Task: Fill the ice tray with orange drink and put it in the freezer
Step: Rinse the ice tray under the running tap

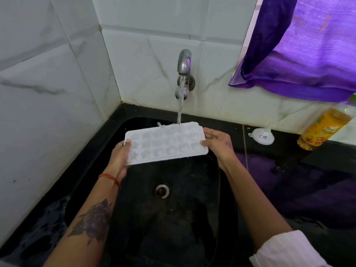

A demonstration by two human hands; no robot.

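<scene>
Both hands grip the white ice tray (166,143) by its short ends, left hand (120,157) with thumb curled over the rim, right hand (216,144) pinching the other end. It hangs over the black sink (173,218), water from the tap (184,63) striking its far edge. An orange bottle (321,130) and white funnel (262,136) sit on the counter to the right.

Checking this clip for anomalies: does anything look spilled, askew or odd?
Only the funnel lies tipped over on the counter, and the ice tray, held tilted under the running tap, gets water, not orange drink.
</scene>
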